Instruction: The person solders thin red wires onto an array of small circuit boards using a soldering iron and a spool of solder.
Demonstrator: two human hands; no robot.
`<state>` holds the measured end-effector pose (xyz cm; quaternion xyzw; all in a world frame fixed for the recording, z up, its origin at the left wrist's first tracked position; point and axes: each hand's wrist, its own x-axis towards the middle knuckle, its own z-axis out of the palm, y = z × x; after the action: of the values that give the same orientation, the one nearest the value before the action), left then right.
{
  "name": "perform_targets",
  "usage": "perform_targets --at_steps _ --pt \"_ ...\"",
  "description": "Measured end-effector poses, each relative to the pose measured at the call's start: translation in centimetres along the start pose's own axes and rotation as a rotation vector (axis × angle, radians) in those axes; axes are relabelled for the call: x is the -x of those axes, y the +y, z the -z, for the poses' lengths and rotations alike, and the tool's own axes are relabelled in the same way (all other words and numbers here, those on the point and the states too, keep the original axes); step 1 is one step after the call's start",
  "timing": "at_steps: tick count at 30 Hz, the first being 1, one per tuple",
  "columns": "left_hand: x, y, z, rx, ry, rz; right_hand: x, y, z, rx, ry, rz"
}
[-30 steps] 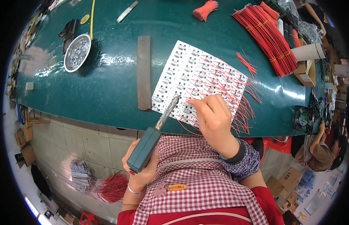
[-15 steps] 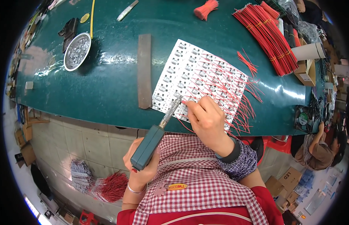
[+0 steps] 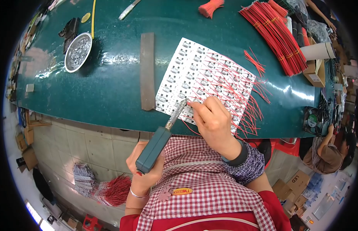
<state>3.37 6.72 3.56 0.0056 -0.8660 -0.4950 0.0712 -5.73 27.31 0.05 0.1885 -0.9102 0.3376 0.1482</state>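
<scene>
My left hand (image 3: 143, 169) grips the teal handle of a soldering iron (image 3: 158, 142), whose metal tip (image 3: 183, 104) touches the near edge of a white panel of small circuit boards (image 3: 202, 77). My right hand (image 3: 211, 121) pinches a thin red wire (image 3: 190, 103) right at the iron's tip. Many red wires (image 3: 244, 100) stick out of the panel's right and near rows. The panel lies on a dark green table (image 3: 109, 84).
A long grey bar (image 3: 147, 71) lies left of the panel. A round metal dish (image 3: 77, 52) sits far left. Bundles of red wires (image 3: 277, 32) and boxes (image 3: 313, 71) crowd the right. Another person (image 3: 329, 150) sits at lower right. Red wire bundles (image 3: 113, 190) lie on the floor.
My right hand with the wire has slid left along the panel's near edge. The iron's tip has followed it and stays at the fingertips.
</scene>
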Motion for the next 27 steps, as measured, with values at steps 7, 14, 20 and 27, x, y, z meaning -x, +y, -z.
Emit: perform_targets --at_steps 7,14,20,27 --pt "-0.1 0.5 0.2 -0.013 -0.001 0.05 0.0 0.1 0.1 -0.017 -0.021 -0.021" --pt "1.4 -0.6 0.2 0.021 0.055 0.087 -0.1 0.0 0.4 -0.024 -0.034 -0.017" --pt "1.7 -0.5 0.2 0.068 0.055 0.116 0.0 0.1 0.4 -0.029 -0.042 -0.029" --pt "1.8 -0.2 0.4 0.062 0.051 0.136 0.2 -0.4 1.4 -0.035 0.007 -0.011"
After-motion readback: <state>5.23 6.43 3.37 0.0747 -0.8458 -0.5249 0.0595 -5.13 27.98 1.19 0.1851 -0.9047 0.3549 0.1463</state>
